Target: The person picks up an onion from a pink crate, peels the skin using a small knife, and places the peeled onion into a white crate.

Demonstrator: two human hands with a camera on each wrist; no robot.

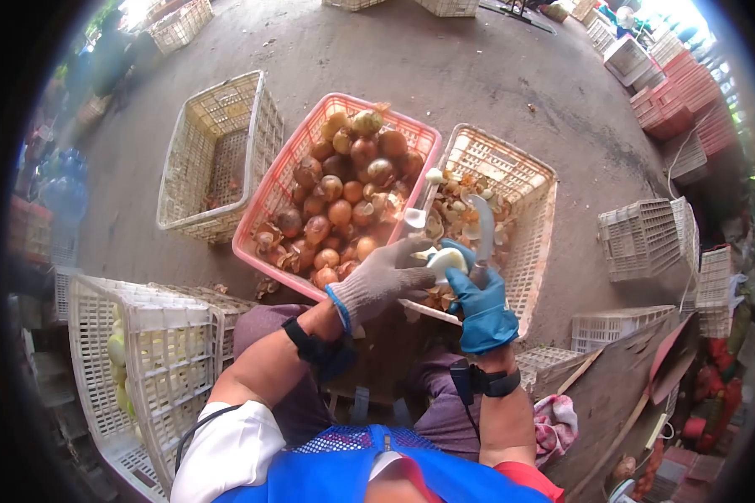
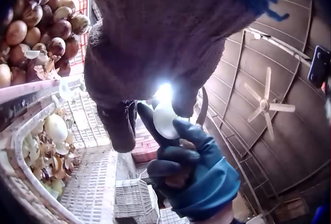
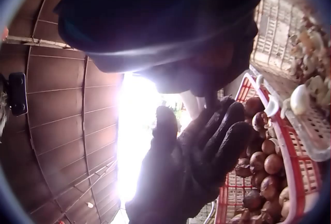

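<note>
My right hand (image 1: 485, 312), in a blue rubber glove, grips a knife with a curved blade (image 1: 484, 225) pointing away from me. The same hand pinches a white peeled onion (image 1: 446, 263) between thumb and finger, seen closer in the left wrist view. My left hand (image 1: 379, 283) wears a greyish knitted glove, its extended fingers right at the onion's left side. Under both hands stands a white crate (image 1: 538, 243) holding onion skins (image 1: 470, 197) and a peeled onion (image 2: 56, 128). To its left, a pink crate (image 1: 256, 197) is filled with unpeeled onions (image 1: 340, 212). The knife handle is mostly hidden.
Beyond the pink crate's left side is a white crate (image 1: 264, 126). A tall white crate (image 1: 147, 335) with pale green produce stands by my left leg. More crates (image 1: 642, 239) are on the right, and stacked red crates (image 1: 688, 92) stand farther back. Skins litter the floor.
</note>
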